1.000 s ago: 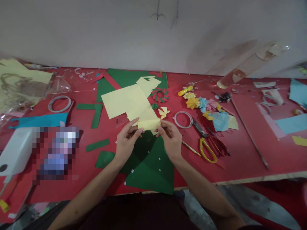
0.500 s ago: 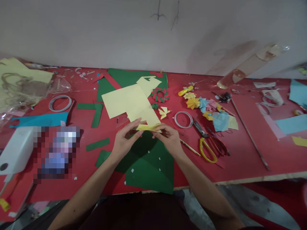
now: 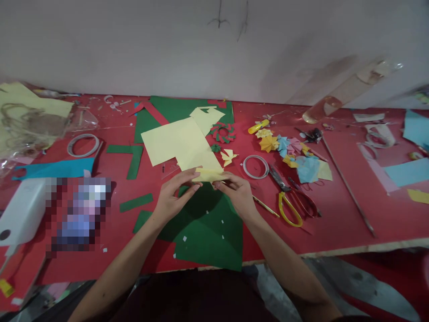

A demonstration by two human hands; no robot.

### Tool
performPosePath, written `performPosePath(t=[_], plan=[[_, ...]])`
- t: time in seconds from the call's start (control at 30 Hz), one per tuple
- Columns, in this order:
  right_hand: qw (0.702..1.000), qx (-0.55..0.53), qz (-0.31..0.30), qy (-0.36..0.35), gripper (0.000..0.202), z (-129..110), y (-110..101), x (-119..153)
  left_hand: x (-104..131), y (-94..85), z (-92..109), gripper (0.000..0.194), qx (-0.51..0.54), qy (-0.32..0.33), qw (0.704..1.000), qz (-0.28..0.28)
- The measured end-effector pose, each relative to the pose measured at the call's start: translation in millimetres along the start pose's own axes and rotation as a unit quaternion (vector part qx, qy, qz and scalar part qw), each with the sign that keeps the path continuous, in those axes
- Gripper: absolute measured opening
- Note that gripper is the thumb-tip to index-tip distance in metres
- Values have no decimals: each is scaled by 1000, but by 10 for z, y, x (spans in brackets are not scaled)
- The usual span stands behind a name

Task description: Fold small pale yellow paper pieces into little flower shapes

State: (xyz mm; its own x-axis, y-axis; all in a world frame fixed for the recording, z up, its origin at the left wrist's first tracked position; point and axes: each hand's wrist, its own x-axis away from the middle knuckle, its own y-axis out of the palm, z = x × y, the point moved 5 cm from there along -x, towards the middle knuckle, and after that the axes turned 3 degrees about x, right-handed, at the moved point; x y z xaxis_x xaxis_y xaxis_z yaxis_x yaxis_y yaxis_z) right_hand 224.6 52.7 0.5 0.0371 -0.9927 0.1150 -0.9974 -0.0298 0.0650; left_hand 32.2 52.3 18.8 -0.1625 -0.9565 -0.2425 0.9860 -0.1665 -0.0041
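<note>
Bottle (image 3: pixel 350 91), clear plastic, upper right of frame; looks part-filled w/ clear liquid, exact level hard to tell. Plastic bag (image 3: pixel 85 118), see-thru, upper left, next to twine (image 3: pixel 15 112) & pale yellow sheets (image 3: pixel 42 105); can't tell if twine's in it or under it.

Writing: dark branching strokes (image 3: pixel 219 20) on wall (image 3: pixel 134 49), top ctr, can't tell if letters. Phone-like item (image 3: pixel 82 212), left of frame, is pixelated, so text unreadable. White device (image 3: pixel 22 210) beside it has round dark mark, lower L corner.

Folded yellow paper (image 3: pixel 209 175) is mid-frame, held up btwn both hands, roughly lvl, above top end of green sheet (image 3: pixel 208 232) on red tabletop (image 3: pixel 330 212); big pale yellow sheet (image 3: pixel 177 138) just beyond. L hand (image 3: pixel 174 192): fingers pinching paper's left end, index along top, thumb below. R hand (image 3: pixel 237 192): fingers pinching right end, some tips hidden. Tape roll (image 3: pixel 255 167) & yellow/red-handled scissors (image 3: pixel 286 194) near R hand, not touching.
</note>
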Motion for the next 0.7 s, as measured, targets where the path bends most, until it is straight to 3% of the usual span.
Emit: performPosePath(t=[0.13,0.3,0.5,0.7], plan=[[1000,-11,4,-5,17,2,1,-5,-2,-14,-15,35,0,-8,1000,6],[999,-34,-13,-13,13,32,6,-22,-1,26,0,34,20,-13,999,-25],[998,-54,-29,-11,16,95,-10,-25,-45,33,56,14,-32,-3,997,-69],[998,-45,-30,-12,17,105,-23,-29,-87,-1,65,27,-75,15,994,-74]])
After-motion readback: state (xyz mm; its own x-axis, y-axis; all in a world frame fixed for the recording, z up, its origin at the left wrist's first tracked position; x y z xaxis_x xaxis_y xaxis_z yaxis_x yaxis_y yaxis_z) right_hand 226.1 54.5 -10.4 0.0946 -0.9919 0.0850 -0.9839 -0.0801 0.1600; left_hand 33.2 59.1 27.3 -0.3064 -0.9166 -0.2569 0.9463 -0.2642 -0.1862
